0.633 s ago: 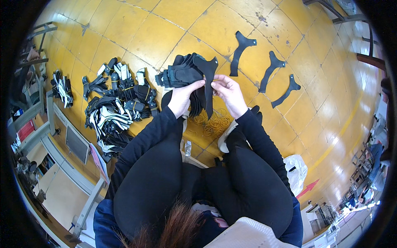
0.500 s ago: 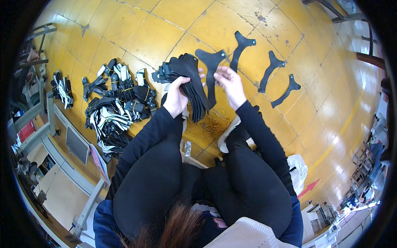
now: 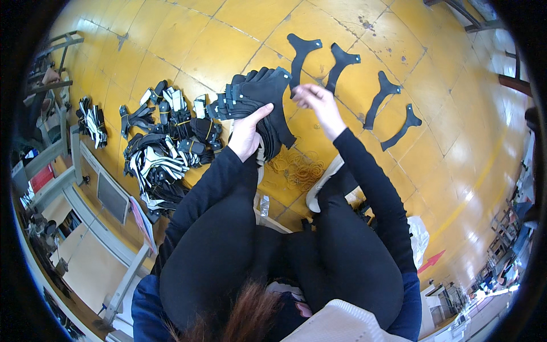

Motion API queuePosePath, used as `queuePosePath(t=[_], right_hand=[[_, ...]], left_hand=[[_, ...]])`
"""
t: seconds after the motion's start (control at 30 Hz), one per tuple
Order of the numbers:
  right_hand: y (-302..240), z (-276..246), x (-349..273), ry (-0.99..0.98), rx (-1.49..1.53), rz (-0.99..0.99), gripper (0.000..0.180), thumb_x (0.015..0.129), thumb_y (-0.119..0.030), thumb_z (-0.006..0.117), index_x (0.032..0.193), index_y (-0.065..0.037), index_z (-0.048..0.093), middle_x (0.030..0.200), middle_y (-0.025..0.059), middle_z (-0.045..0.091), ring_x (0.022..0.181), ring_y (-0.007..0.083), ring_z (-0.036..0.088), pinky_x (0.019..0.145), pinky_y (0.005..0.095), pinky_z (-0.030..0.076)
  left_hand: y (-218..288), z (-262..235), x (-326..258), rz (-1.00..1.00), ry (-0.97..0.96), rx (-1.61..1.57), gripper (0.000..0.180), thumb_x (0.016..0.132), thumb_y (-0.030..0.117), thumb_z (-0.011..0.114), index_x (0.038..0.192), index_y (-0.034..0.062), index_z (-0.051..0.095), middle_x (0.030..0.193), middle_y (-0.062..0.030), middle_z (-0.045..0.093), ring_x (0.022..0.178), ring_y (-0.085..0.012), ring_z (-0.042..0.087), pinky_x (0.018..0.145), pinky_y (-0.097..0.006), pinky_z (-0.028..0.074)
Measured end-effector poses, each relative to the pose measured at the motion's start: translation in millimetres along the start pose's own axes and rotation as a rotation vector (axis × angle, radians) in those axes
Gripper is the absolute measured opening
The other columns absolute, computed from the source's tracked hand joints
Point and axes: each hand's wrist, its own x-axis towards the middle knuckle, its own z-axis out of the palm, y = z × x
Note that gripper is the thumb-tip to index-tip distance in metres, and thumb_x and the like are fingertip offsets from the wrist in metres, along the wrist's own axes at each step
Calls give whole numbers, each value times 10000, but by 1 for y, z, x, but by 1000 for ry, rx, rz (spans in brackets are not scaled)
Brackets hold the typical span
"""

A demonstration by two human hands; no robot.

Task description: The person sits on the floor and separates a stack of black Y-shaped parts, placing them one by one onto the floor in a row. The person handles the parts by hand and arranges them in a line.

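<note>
Your left hand (image 3: 248, 134) grasps the black stack (image 3: 263, 90); your right hand (image 3: 318, 107) bunches its fingers at the leftmost floor piece (image 3: 299, 59), grip unclear. Apparent step: laying out. Next, separate another piece.

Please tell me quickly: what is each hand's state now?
Left hand: closed on a stack of black pieces.
Right hand: half-curled by a separate black piece; whether it grips cannot be told.

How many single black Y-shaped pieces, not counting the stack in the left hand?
4: first piece by the right hand; second piece just right of the first; third piece farther right, lower in view; fourth piece rightmost. More could be hidden.
</note>
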Motion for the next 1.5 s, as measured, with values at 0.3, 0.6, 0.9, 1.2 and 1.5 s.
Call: queuePosePath(t=[0.3, 0.6, 0.9, 1.2, 1.5], right_hand=[[-14, 48, -38, 189, -245, -202, 114, 800, -44, 715, 809, -1, 609, 771, -4, 588, 711, 54, 540, 642, 203, 439], [-4, 34, -40, 331, -38, -298, 101, 825, -44, 694, 830, -8, 599, 779, 13, 609, 707, 73, 551, 643, 227, 455], [-89, -28, -8, 80, -267, 5, 269, 886, -70, 603, 1138, -6, 534, 952, 73, 635, 870, 113, 589, 740, 261, 490], [-4, 72, 104, 99, 94, -42, 346, 866, -88, 641, 1191, -29, 537, 1004, 85, 587, 892, 153, 580, 758, 286, 506], [37, 106, 82, 207, 28, -25, 326, 936, -210, 569, 1170, 17, 568, 979, 53, 604, 792, 110, 544, 726, 251, 446]], left_hand=[[-6, -6, 3, -55, 3, -25, 285, 832, 8, 655, 1112, 38, 615, 1074, -67, 657, 964, -185, 630, 860, -326, 494], [0, 2, 3, -8, 26, -43, 322, 809, -18, 654, 1122, 34, 597, 1088, -69, 645, 993, -198, 616, 887, -340, 480], [18, -11, -4, 39, 36, -34, 399, 784, -66, 655, 1161, 38, 572, 1125, -58, 615, 1040, -190, 579, 930, -329, 450], [36, -60, -2, -15, 158, -22, 338, 793, -46, 647, 1112, 42, 577, 1063, -63, 632, 968, -194, 615, 874, -331, 491], [50, -83, -8, 24, 226, 22, 360, 797, -21, 654, 1143, 31, 570, 1104, -64, 631, 1001, -188, 607, 886, -327, 476]])
